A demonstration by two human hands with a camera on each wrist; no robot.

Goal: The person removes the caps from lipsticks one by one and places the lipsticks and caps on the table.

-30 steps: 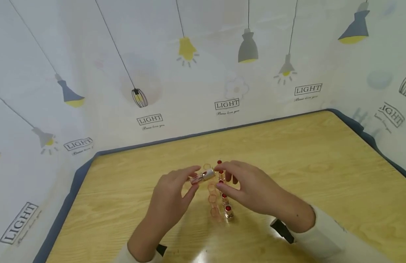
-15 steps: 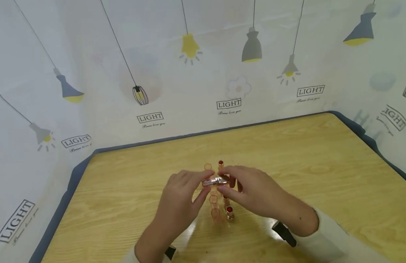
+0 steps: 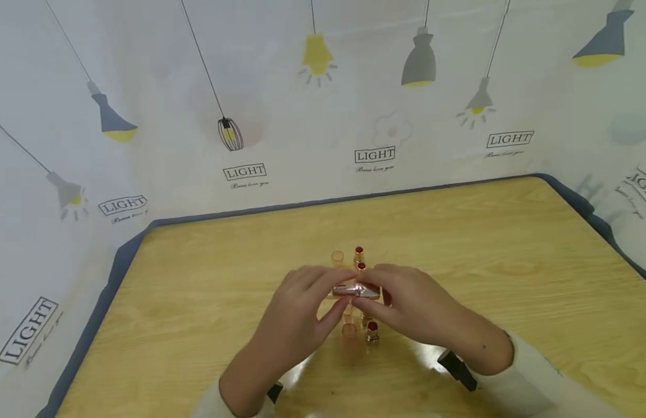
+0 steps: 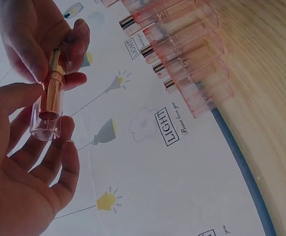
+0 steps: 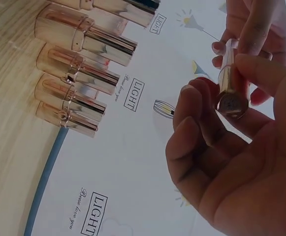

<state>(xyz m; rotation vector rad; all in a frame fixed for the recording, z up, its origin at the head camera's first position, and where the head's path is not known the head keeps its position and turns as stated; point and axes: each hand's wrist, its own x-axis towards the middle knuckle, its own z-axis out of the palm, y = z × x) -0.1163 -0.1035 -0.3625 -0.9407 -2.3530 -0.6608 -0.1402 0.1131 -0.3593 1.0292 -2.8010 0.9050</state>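
Note:
A lipstick tube with a clear cap [image 3: 344,289] and a shiny rose-gold base [image 3: 368,291] lies level between the two hands, above the table. My left hand [image 3: 297,302] pinches the cap between thumb and fingers. Thumb and fingers of my right hand [image 3: 422,302] pinch the base. In the left wrist view the clear cap [image 4: 43,132] surrounds part of the gold tube [image 4: 51,101]. The right wrist view shows the round end of the base [image 5: 232,105]. Below the hands, part of a row of lipsticks is hidden.
Several uncapped lipsticks with red tips [image 3: 372,331] stand in a row on the wooden table [image 3: 197,325]. Beside them, to the left, runs a row of clear pinkish caps [image 3: 349,332]. A white sheet printed with lamps [image 3: 302,128] hangs behind the table.
The lipstick tube has gone from tilted to level and shifted right. My right hand's fingers, earlier near its end, now pinch the base, and the hands are closer together. The head view has shifted slightly.

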